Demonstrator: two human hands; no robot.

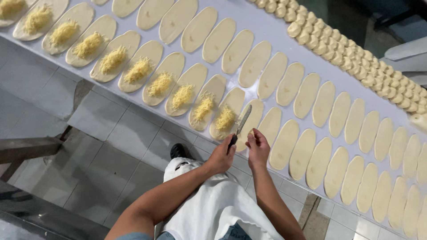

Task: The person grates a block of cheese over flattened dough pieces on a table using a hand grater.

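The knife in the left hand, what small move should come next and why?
Probably lower the knife onto the bare dough oval under its blade. The left hand holds it raised there, the right hand is beside it, and the cheese-topped oval to the left ends the filled run.

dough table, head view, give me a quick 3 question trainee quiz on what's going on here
1. True or false: every oval dough piece on the table carries grated cheese.
2. Which hand holds the knife: A left hand, B right hand, C neither?
3. What runs along the far edge of the table?

Key
1. False: only the near row's pieces left of the hands have cheese.
2. A.
3. A band of small dough lumps.
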